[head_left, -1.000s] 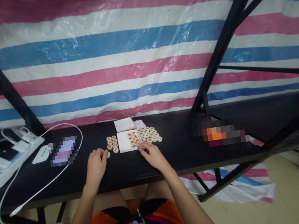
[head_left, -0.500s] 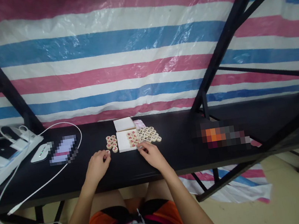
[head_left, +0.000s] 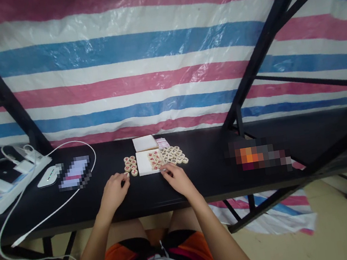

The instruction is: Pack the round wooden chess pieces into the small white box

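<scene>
In the head view, the xiangqi pieces [head_left: 134,172] are pale, thick round discs with characters on their faces, lying closer to the far edge of the black table [head_left: 157,195] than to its near edge. Red-marked discs [head_left: 127,164] form two columns left of an open white box [head_left: 144,165]; more fill its right side, and dark-marked discs [head_left: 177,155] cluster beyond that. The left hand [head_left: 115,191] curls at the columns' near end, the right hand [head_left: 177,178] at the box's near right corner; whether either is clamped on a disc, I cannot tell.
</scene>
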The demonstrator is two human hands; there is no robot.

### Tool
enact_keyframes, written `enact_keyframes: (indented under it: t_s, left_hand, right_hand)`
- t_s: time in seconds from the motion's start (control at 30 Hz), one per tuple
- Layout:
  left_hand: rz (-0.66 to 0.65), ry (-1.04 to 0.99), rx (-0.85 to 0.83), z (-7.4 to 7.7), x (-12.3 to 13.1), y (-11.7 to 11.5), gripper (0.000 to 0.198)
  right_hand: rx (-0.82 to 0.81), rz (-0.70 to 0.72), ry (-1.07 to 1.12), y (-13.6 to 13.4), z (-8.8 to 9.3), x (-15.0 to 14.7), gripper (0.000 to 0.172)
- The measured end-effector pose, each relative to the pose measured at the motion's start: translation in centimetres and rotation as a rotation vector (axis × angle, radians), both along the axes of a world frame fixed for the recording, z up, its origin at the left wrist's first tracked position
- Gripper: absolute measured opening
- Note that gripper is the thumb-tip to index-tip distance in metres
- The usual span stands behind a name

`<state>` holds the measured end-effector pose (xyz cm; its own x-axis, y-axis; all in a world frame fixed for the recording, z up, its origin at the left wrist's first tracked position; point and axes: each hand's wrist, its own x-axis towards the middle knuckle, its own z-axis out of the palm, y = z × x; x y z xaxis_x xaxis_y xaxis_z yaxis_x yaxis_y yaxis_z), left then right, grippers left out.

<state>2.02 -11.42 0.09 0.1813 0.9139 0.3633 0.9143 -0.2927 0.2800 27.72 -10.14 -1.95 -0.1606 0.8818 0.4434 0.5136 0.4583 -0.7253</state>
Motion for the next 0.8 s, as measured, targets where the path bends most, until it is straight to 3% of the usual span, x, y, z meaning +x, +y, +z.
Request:
enact_keyframes:
  t_s: [0.37,0.8]
  left_hand:
    - [-0.015,0.000,0.016,-0.30,-0.11,0.18,0.024]
    - [-0.030,-0.020,0.002,-0.34,-0.15,0.19,0.024]
  right_hand:
    - [-0.008,-0.009,-0.007,-0.13,0.19,0.00,0.019]
    - [0.010,-0.057,-0.113,-0.38,0.13,-0.20,0.038]
